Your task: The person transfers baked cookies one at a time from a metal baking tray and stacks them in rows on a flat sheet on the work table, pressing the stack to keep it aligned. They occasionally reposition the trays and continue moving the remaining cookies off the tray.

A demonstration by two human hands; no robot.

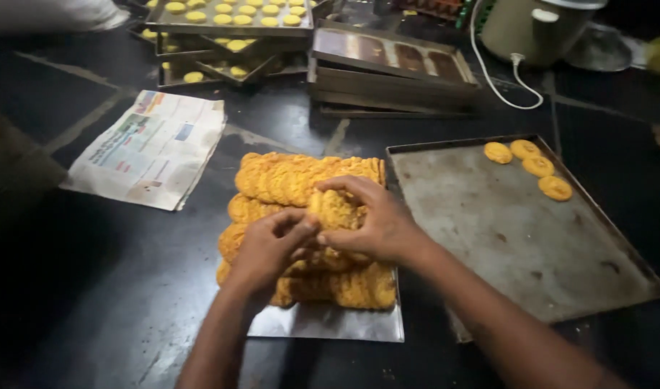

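Dark counter [128,302] carrying baking trays. Both hands meet over rows of golden biscuits [294,180] stacked on edge on a steel sheet [330,324] — left hand [269,248] steadying, right hand [377,223] closed on a short stack [335,209]. Beside them, a large tray [503,238] holds four biscuits [528,166]; a folded newspaper [150,148] lies left, print blurred.

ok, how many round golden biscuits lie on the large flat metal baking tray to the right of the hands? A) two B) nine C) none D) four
D: four round golden biscuits sit apart in the far corner of the large flat metal baking tray; the rest of it is bare.
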